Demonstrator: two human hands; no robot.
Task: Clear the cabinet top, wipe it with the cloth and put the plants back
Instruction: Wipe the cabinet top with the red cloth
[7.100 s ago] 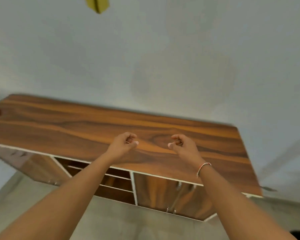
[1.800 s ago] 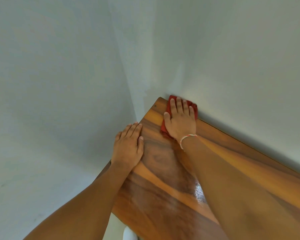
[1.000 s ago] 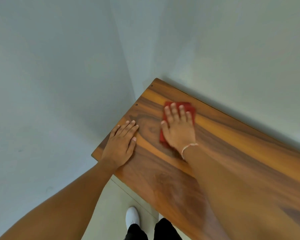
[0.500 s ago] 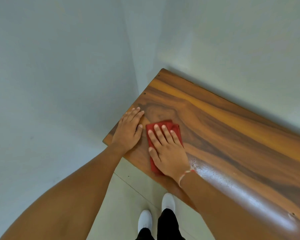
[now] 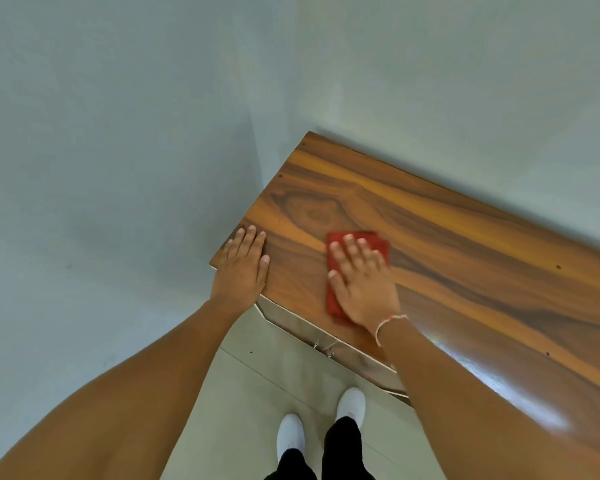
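The brown wood-grain cabinet top (image 5: pixel 465 244) runs from the room corner toward the right. A folded red cloth (image 5: pixel 333 292) lies flat on it near the front edge. My right hand (image 5: pixel 361 282) presses palm-down on the cloth, fingers spread, with a thin bracelet at the wrist. My left hand (image 5: pixel 243 268) rests flat and empty on the cabinet's left front corner, a hand's width left of the cloth. No plants are in view.
Pale walls meet in a corner just behind the cabinet's left end. Below the front edge a cabinet door with metal handles (image 5: pixel 323 346) shows. My white shoes (image 5: pixel 350 403) stand on the light floor close to the cabinet.
My right hand has slid the cloth to the right along the front part of the top, away from my left hand. The left hand stays on the corner.
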